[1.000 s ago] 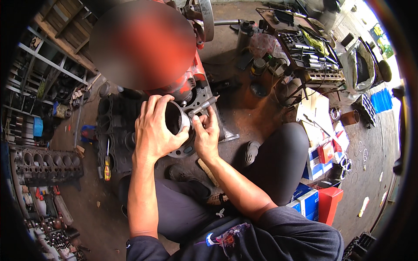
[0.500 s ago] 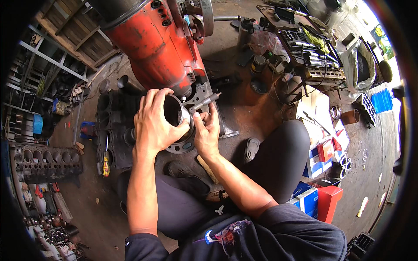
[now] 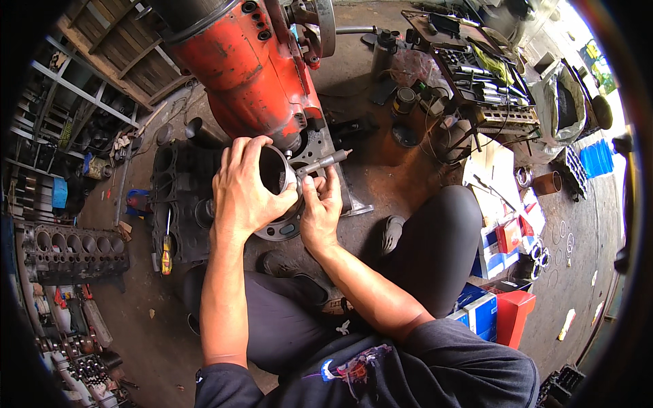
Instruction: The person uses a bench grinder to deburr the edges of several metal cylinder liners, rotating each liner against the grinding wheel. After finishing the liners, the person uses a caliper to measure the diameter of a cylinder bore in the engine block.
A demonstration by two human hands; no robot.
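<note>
A short metal cylinder sleeve (image 3: 288, 178) is gripped in my left hand (image 3: 239, 190), its open end tipped toward me. The fingers curl over its far left side, and the thumb presses its near right wall. In my right hand (image 3: 322, 216) is a micrometer (image 3: 325, 164), pinched between thumb and fingers. The micrometer's frame meets the sleeve's right wall, while its barrel points up and right. Fingers partly hide the frame, and its scale is too small to read. Below the sleeve lies a round metal plate with holes (image 3: 279, 230).
Just beyond my hands stands a large red machine (image 3: 245, 75) on a metal base. A dark engine block (image 3: 180, 204) and a yellow-handled screwdriver (image 3: 166, 255) are at left. Tools fill a tray (image 3: 486, 85) at far right. Blue and red boxes (image 3: 513, 316) sit beside my right knee.
Both hands stay on the sleeve and micrometer, with only a slight shift to the right. A pale strip seen below my right wrist earlier no longer shows.
</note>
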